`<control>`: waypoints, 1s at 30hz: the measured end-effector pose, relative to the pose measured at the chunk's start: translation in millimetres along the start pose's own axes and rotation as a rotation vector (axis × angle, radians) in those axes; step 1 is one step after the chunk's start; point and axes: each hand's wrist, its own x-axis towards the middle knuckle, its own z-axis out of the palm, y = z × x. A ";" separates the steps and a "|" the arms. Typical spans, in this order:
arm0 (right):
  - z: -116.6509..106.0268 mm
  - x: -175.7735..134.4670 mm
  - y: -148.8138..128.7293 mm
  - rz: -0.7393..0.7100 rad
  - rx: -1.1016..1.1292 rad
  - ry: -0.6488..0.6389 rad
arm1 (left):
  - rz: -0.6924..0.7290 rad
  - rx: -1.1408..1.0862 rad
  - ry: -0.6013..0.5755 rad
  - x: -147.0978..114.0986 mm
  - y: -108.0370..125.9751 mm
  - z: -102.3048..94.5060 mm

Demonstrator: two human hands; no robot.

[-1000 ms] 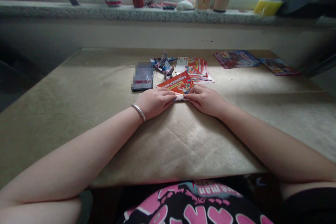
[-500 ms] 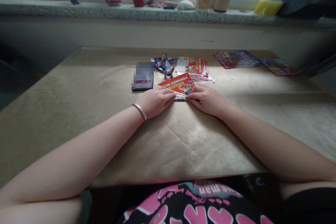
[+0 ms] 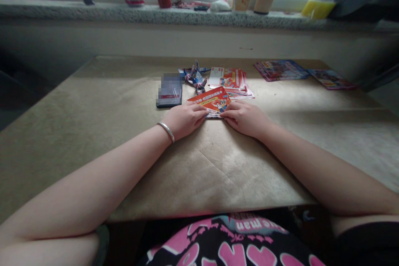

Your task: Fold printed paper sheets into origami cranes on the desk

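- Currently, take 12 o'clock as the window side, with the red-orange printed paper sheet (image 3: 213, 99) at the dial centre, on the tan tabletop (image 3: 215, 166).
- Left hand (image 3: 186, 119), 8 o'clock, silver wrist bangle (image 3: 168, 129): fingers closed together, gripping the sheet's near left end.
- Right hand (image 3: 246, 118), 4 o'clock: fingers bent, gripping the near right end. Thumb placement cannot be told for either hand.
- Progress: a narrow pale strip (image 3: 213, 113) between the fingertips reads as one completed fold. The wider printed portion beyond appears unfolded; the number of folds remaining cannot be determined.
- Black rectangular phone (image 3: 172, 88), 10 o'clock: lies flat, near the left hand.
- Blue-and-pink folded paper pieces (image 3: 195, 78), 11 o'clock: apparently finished shapes.
- Red-and-white printed card stack (image 3: 231, 78), 1 o'clock: just behind the sheet, unfolded.
- Blue-and-pink glossy printed sheets (image 3: 282, 70), 2 o'clock: lie flat, well apart.
- Speckled grey stone sill (image 3: 193, 17), 12 o'clock: farthest support surface.
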 end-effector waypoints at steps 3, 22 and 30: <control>0.2 1.0 -0.2 -0.005 0.002 -0.001 | -0.010 -0.010 -0.013 0.5 -0.3 0.0; 7.2 6.0 3.4 0.060 0.109 0.055 | -0.093 -0.052 -0.087 6.5 -5.4 2.5; 1.2 3.9 1.4 0.087 0.059 -0.007 | -0.133 -0.058 -0.116 8.9 -2.6 0.5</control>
